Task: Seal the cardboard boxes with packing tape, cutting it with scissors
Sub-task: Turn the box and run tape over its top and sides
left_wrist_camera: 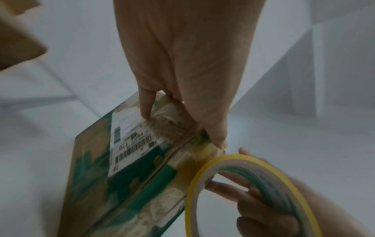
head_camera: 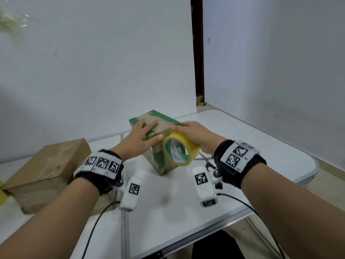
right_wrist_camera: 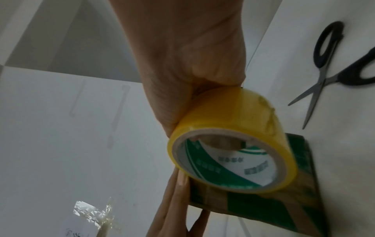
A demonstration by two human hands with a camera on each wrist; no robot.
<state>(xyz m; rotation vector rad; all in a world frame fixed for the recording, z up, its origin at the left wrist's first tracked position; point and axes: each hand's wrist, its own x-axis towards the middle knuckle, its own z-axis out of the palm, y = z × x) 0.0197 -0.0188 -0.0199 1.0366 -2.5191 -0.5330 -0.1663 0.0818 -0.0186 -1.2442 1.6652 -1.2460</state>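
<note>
My left hand [head_camera: 142, 134] lies flat on top of the green and brown box [head_camera: 158, 126]. Its fingers [left_wrist_camera: 215, 133] are straight and press down on the box's top, with the thumb near the front edge. My right hand [head_camera: 196, 135] is curled around the roll of yellow tape [head_camera: 180, 149] and grips it from above. In the left wrist view its fingers reach through the hole of the roll. The roll is held right against the near top edge of the box, beside my left thumb.

The box stands on the white bench [head_camera: 242, 139], about in the middle, turned so one corner points at me. It has a white label with bar codes [left_wrist_camera: 129, 144] on one side.

The scissors [right_wrist_camera: 326, 70] lie on the bench just to the right of the box, under my right wrist. Their blades are spread apart and the handles are black.

A plain brown box [head_camera: 48, 165] sits on the bench well to the left. A crumpled bit of clear tape [right_wrist_camera: 95, 213] shows in the right wrist view; I cannot tell what it is stuck to.
</note>
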